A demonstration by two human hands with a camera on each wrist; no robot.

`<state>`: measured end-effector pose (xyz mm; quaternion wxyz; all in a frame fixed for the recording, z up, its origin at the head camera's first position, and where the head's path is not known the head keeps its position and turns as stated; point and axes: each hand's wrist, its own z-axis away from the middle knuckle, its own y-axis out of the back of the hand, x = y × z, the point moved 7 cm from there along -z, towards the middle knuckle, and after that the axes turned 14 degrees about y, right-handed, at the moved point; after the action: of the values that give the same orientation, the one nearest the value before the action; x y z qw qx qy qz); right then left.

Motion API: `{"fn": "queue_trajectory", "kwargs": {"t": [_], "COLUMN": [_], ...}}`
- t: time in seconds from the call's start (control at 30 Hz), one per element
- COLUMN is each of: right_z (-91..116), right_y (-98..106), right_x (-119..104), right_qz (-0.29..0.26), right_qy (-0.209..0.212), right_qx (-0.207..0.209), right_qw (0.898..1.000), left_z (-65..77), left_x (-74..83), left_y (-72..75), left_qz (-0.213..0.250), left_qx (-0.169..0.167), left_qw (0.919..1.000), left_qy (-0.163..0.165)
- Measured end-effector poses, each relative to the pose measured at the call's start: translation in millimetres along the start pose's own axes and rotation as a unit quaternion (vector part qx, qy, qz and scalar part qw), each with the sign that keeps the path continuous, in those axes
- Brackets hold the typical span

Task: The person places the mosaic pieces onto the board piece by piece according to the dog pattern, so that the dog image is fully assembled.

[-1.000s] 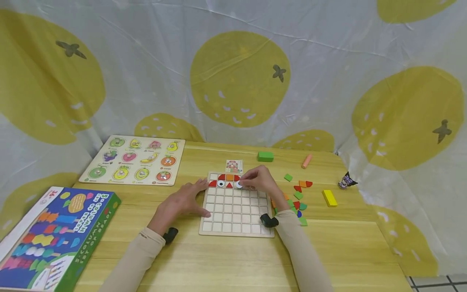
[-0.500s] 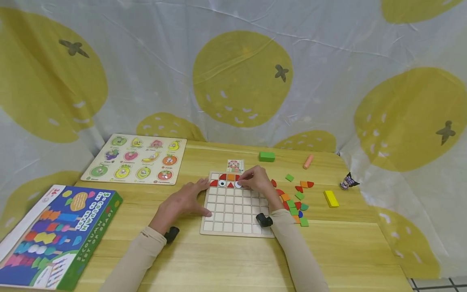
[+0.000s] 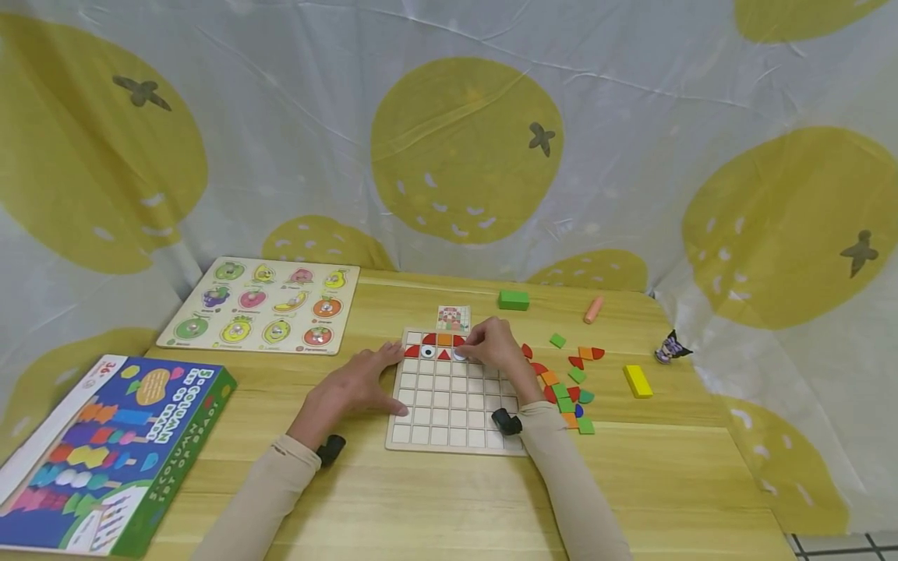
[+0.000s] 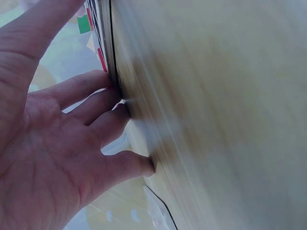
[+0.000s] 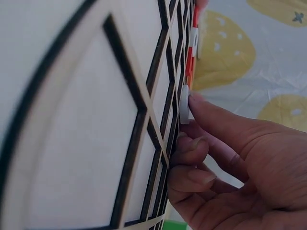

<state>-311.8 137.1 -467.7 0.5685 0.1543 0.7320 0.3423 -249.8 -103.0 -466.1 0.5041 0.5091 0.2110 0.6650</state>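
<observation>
A wooden grid board [image 3: 440, 418] lies on the table. My right hand [image 3: 494, 347] pinches a white round piece [image 5: 184, 104] between thumb and fingers, right at a square in the board's second row. Left of it in that row are a red triangle [image 3: 443, 355], a round eye piece [image 3: 427, 352] and a red curved piece [image 3: 411, 353]. Above them, an orange square [image 3: 444, 340] sits between red curved pieces, one partly hidden by my right hand. My left hand [image 3: 354, 386] rests spread at the board's left edge, thumb on its lower part and fingers near the upper corner.
A small pattern card [image 3: 454, 318] lies behind the board. Several loose coloured pieces [image 3: 560, 391] are scattered to the right. Farther out are a green block [image 3: 514, 300], a yellow block [image 3: 638, 382] and a figurine [image 3: 671, 348]. A fruit puzzle [image 3: 263, 308] and box [image 3: 105, 452] stand left.
My right wrist has shifted slightly left, uncovering more of the loose pieces beside the board. The fingers keep their pinch on the white round piece; the left hand stays put.
</observation>
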Motion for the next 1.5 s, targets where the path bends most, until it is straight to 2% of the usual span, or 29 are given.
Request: {"fn": "queue_trajectory", "kwargs": {"t": [0.23,0.57,0.67,0.77,0.87,1.03,1.13,1.3,1.5], "right_z": [0,1,3,9,19,43,53,56,53], "right_y": [1,4,6,16,38,81,94,94,88], "right_x": [-1,-5,-4,-3,6,39,56,72,72], "right_qz": [0.025,0.015,-0.001,-0.012,-0.009,-0.006,0.003,0.009,0.010], "right_qy": [-0.006,0.077,0.085,0.090,0.102,0.080,0.051,0.023,0.011], "right_qx": [0.006,-0.030,-0.040,-0.036,-0.021,0.017,0.025,0.017,0.013], "right_qw": [1.000,0.996,0.996,0.995,0.995,0.997,0.998,1.000,1.000], "left_z": [-0.7,-2.3,-1.9,-1.1,-0.5,0.0,-0.5,0.1,0.7], "left_x": [1.1,-1.9,-2.7,-2.6,-1.3,2.0,1.6,-0.3,0.6], "left_y": [0.6,-1.5,-0.6,-0.4,-1.1,-1.2,-1.3,-0.4,-0.4], "left_qz": [-0.002,-0.004,-0.002,0.001,0.002,0.003,0.001,-0.001,0.006], "left_qx": [0.003,0.002,0.004,0.003,0.002,0.000,0.001,0.005,-0.001], "left_qw": [0.9999,1.0000,0.9999,1.0000,1.0000,1.0000,1.0000,1.0000,1.0000], "left_qy": [-0.009,0.006,0.011,0.007,0.001,-0.005,-0.003,0.001,0.000]}}
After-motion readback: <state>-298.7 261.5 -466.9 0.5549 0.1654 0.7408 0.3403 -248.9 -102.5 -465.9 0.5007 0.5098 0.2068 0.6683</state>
